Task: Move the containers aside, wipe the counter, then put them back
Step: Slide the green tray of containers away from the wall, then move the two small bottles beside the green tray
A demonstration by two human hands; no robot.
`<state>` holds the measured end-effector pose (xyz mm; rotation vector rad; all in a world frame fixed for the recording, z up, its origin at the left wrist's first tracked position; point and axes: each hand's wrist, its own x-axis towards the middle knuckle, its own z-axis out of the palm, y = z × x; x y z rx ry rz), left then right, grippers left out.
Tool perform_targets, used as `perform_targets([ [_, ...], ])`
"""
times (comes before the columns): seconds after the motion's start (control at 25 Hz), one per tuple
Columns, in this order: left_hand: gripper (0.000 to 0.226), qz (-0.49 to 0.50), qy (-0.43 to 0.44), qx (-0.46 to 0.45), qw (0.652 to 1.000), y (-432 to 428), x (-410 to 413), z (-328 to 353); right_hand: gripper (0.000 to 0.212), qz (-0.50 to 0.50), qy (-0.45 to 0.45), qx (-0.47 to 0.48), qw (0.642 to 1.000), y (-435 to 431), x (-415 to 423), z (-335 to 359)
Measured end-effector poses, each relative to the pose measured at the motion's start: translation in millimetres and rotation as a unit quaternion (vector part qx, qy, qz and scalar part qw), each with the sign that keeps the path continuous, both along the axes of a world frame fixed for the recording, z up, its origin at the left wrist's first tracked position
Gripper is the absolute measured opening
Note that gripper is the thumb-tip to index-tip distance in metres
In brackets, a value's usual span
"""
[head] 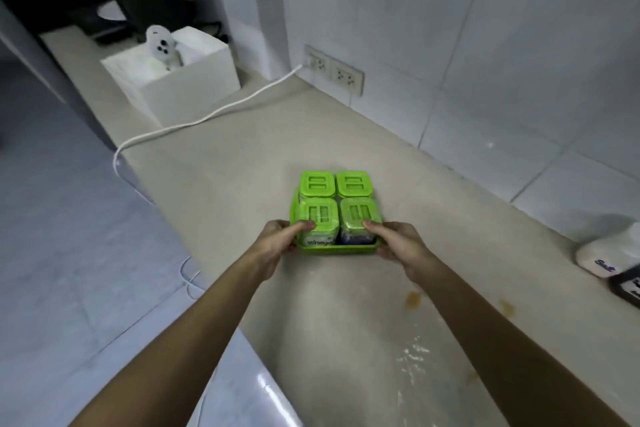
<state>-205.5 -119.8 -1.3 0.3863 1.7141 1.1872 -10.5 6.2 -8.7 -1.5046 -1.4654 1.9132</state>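
A green tray [337, 249] holds several small green-lidded containers [352, 183] in a square block on the beige counter [242, 163]. My left hand [282, 242] grips the tray's near left corner, thumb on the front left lid. My right hand [394, 242] grips the near right corner, thumb on the front right lid. The front left container reads "Vinegar". Orange stains [414, 298] and white powdery smears [414, 357] mark the counter nearer to me.
A white box [194, 80] with a white device in it stands at the far left. A white cable [214, 113] runs from the wall socket [334, 71] across the counter and over its left edge. A white "Salt" container [609, 251] and a dark item [628, 284] sit at right.
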Motion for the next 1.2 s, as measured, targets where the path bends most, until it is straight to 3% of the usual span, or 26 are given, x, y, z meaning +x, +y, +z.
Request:
perform_targets([
  [0.24, 0.079, 0.071, -0.011, -0.011, 0.997, -54, -37, -18, 0.026, 0.063, 0.014, 0.028, 0.998, -21, -59, -12],
  [0.36, 0.077, 0.077, 0.005, -0.017, 0.997, -61, -41, -23, 0.034, 0.095, 0.000, 0.063, 0.993, -26, -66, -17],
  [0.44, 0.076, 0.074, 0.047, -0.044, 0.995, -60, -39, -20, 0.047, 0.124, -0.015, 0.109, 0.986, -29, -61, -15],
  [0.48, 0.074, 0.077, 0.120, -0.080, 0.987, -58, -36, -17, 0.050, 0.151, -0.031, 0.158, 0.975, -29, -54, -15],
  [0.52, 0.068, 0.076, 0.240, -0.121, 0.960, -56, -33, -15, 0.050, 0.181, -0.057, 0.220, 0.957, -27, -42, -13],
  [0.6, 0.047, 0.071, 0.482, -0.120, 0.865, -50, -19, -5, 0.048, 0.221, -0.125, 0.327, 0.910, -21, -12, -11],
  [0.64, 0.039, 0.054, 0.550, -0.078, 0.830, -41, -4, 2, 0.045, 0.223, -0.156, 0.362, 0.891, -14, 11, -11],
  [0.68, 0.036, 0.023, 0.576, -0.034, 0.816, -28, 12, 8, 0.041, 0.216, -0.185, 0.381, 0.880, -8, 39, -11],
  [0.84, 0.033, -0.173, 0.570, 0.100, 0.797, 41, 100, 9, 0.033, 0.102, -0.286, 0.409, 0.861, 13, 176, -10],
  [0.96, 0.027, -0.295, 0.564, 0.137, 0.759, 94, 174, 6, 0.033, 0.039, -0.375, 0.448, 0.811, 26, 270, 4],
  [1.08, 0.037, -0.412, 0.536, 0.188, 0.712, 147, 259, 13, 0.036, -0.017, -0.458, 0.461, 0.760, 47, 349, 30],
  [1.2, 0.054, -0.465, 0.527, 0.230, 0.673, 202, 336, 30, 0.045, -0.022, -0.501, 0.468, 0.727, 73, 393, 48],
])
